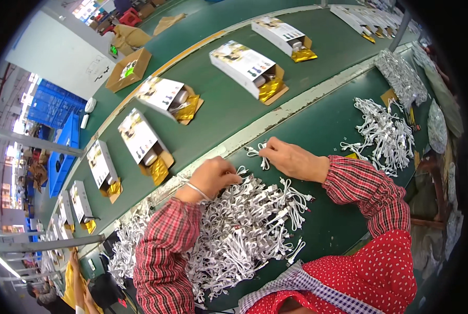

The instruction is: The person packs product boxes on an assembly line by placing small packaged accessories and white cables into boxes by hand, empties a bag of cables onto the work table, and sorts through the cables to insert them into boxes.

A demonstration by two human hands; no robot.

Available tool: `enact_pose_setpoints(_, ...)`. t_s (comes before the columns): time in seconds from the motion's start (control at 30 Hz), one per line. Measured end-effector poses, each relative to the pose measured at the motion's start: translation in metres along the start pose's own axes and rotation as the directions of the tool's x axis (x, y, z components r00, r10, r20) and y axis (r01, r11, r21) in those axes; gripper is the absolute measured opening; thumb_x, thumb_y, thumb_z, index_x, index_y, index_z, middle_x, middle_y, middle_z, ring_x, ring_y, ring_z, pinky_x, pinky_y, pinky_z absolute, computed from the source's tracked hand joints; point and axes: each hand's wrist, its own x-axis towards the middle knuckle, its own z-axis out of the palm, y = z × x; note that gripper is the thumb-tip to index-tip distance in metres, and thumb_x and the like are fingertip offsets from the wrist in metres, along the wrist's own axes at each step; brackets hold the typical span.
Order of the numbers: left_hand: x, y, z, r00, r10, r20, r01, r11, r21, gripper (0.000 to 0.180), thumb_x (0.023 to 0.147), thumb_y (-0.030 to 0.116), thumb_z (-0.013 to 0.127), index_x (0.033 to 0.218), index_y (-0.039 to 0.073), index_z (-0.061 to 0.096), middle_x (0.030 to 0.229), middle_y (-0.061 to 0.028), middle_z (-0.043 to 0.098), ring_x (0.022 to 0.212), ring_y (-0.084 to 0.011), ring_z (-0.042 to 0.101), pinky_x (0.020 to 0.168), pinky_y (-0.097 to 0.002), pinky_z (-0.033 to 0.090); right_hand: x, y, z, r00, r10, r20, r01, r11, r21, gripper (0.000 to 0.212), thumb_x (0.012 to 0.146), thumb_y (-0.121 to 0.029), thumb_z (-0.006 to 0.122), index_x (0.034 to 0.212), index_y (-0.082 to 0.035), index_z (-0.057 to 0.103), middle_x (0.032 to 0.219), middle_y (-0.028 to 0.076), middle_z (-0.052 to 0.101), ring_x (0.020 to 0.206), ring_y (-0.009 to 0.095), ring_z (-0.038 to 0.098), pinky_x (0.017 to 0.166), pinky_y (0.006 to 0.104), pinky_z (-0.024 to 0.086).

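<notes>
Conveyor belt [207, 128] is the biggest thing going on, green and running diagonally past the far side of a dark green worktable [344, 225]. On that table, right in front of the person, there's a honestly huge main pile [239, 235] of white cables, with a smaller second pile [386, 136] way off to the right, near a shiny plastic bag [401, 78]. Spaced out along the belt are white printed boxes [141, 137], the nearer ones open at one end with gold packaging [157, 170] poking out. Down to hand size: the left hand [208, 179] is at the far edge of the main pile, fingertips bunched close, can't tell if they've got anything. The right hand [291, 159] is just beyond the pile, thumb and fingers pinched on a bundled white cable [265, 163], the smallest thing of the lot.
</notes>
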Motion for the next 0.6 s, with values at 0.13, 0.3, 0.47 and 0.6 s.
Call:
enact_pose_setpoints(0.13, -0.017, -0.003, 0.005, 0.988, 0.136, -0.077, -0.124, 0.981, 0.147, 0.010, 0.075, 0.012, 0.067, 0.080, 0.004, 0.067, 0.078, -0.0160, 0.059, 0.075, -0.0365, 0.059, 0.065, -0.0418, 0.047, 0.006, -0.007, -0.001, 1.000, 0.004, 0.009, -0.004, 1.000, 0.022, 0.031, 0.077, 0.003, 0.054, 0.108, -0.001, 0.051, 0.094, 0.017, 0.048, 0.085, 0.037, 0.055, 0.074, 0.0403, 0.048)
enact_pose_setpoints(0.3, -0.037, 0.000, 0.003, 0.962, 0.236, -0.136, -0.193, 0.943, 0.273, 0.007, 0.077, 0.009, 0.062, 0.079, 0.002, 0.063, 0.075, -0.0139, 0.059, 0.072, -0.0325, 0.059, 0.064, -0.0400, 0.046, 0.001, 0.013, -0.015, 0.999, -0.031, -0.023, 0.031, 1.000, 0.000, 0.030, 0.079, 0.002, 0.057, 0.107, -0.004, 0.053, 0.095, 0.014, 0.049, 0.081, 0.032, 0.057, 0.069, 0.0389, 0.049)
enact_pose_setpoints(0.47, -0.056, 0.059, -0.018, 0.798, 0.555, -0.234, -0.285, 0.691, 0.665, 0.012, 0.076, 0.008, 0.066, 0.076, 0.003, 0.054, 0.073, -0.0108, 0.055, 0.065, -0.0291, 0.056, 0.058, -0.0383, 0.044, -0.005, -0.002, -0.028, 0.992, 0.044, 0.114, -0.021, 0.980, -0.196, 0.023, 0.077, -0.006, 0.064, 0.098, -0.003, 0.055, 0.093, 0.011, 0.047, 0.081, 0.029, 0.056, 0.066, 0.0388, 0.049)
enact_pose_setpoints(0.6, -0.050, 0.029, -0.015, 0.810, 0.412, -0.418, -0.217, 0.872, 0.439, 0.015, 0.076, 0.009, 0.065, 0.074, 0.006, 0.051, 0.066, -0.0103, 0.054, 0.058, -0.0279, 0.055, 0.050, -0.0391, 0.044, -0.003, -0.005, -0.023, 0.990, -0.057, 0.132, 0.090, 0.963, -0.254, 0.017, 0.079, -0.010, 0.065, 0.088, -0.003, 0.052, 0.090, 0.011, 0.046, 0.077, 0.029, 0.056, 0.063, 0.0373, 0.048)
